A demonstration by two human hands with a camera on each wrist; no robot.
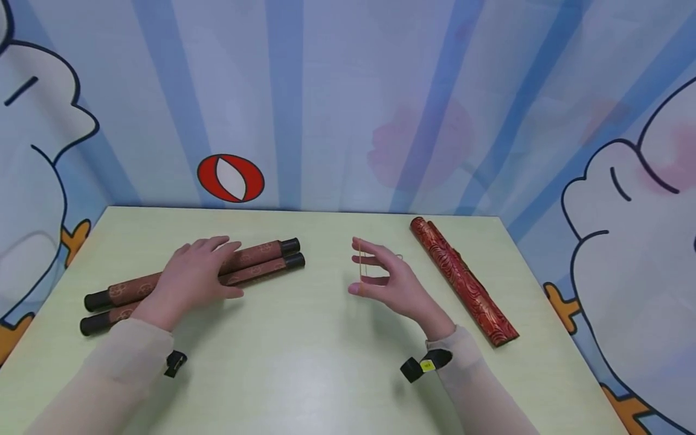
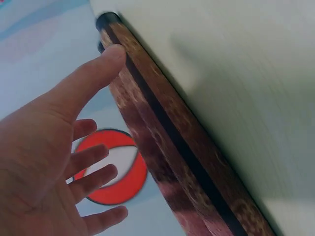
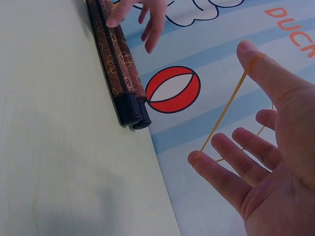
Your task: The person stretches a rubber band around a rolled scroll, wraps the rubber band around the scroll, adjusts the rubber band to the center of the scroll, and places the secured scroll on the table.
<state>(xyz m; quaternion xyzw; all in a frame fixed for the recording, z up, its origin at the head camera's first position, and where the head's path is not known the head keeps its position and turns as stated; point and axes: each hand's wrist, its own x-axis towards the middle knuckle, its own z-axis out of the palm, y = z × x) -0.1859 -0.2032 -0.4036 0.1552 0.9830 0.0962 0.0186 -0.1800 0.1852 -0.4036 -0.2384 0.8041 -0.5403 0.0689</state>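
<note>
Nearest are two pale, loose sleeves (image 1: 484, 386), each with a small black wrist device (image 1: 411, 370) at the cuff; the right one carries a yellow label. The right hand (image 1: 399, 290) is held up above the table, fingers and thumb spread wide, with a thin, orange-yellow rubber band (image 3: 222, 113) stretched around them. From the head, the band is little more than fine upright strands; the right wrist view shows it looped near the thumb tip and running across to the fingers.

The left hand (image 1: 190, 275) is at a pair of brown, gold-patterned cylindrical tubes with black end caps (image 1: 261, 272), its fingers loosely extended and apart, gripping nothing. In the left wrist view its thumb overlaps one tube, but I cannot tell whether it touches. That view also shows a dark stripe along the tube's length, which the head view does not. The tubes lie side by side at a slant on the left half of the table.

Beyond the right forearm, a glossy, dark red roll with a swirling pattern (image 1: 464, 281) lies diagonally; only the head view shows it.

The surface is a pale, greenish-cream table (image 1: 315, 362). Behind it hangs a blue-striped backdrop (image 1: 337, 90) with a red-and-white oval (image 1: 231, 178) and large white cartoon figures with orange feet (image 1: 641, 272) at the sides. The right wrist view adds orange lettering reading "DUCK" (image 3: 291, 32).
</note>
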